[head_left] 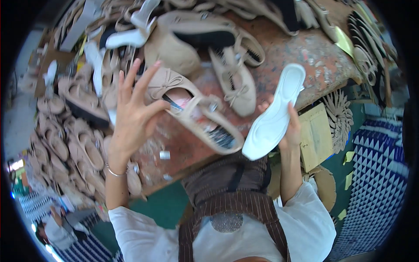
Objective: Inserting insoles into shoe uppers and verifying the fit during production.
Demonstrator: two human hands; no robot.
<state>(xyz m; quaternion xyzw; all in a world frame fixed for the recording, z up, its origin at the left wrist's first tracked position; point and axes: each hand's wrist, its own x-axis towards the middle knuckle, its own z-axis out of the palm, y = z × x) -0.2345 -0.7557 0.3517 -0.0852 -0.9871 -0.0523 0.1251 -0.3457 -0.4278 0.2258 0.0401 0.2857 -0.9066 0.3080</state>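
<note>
My right hand (291, 129) grips a white moulded insole (273, 118) around its middle, thumb on one edge and fingertips showing at the other. My left hand (137, 105) is raised with its fingers spread. Its thumb tip overlaps the side of a beige ballet shoe (196, 115) in view; I cannot tell if they touch. This shoe has a bow at the toe, a strap across the opening, and a patterned inside. Just beyond it lies a second beige shoe (242, 94) with a bow, its toe toward me.
Beige shoes (70, 144) are heaped at the left, and more lie along the far side of the worn reddish table (314, 52). White insoles (126, 38) rest among them. On the right are a fan of beige pieces (338, 115) and a wooden board (315, 137). Another person (61, 231) is at lower left.
</note>
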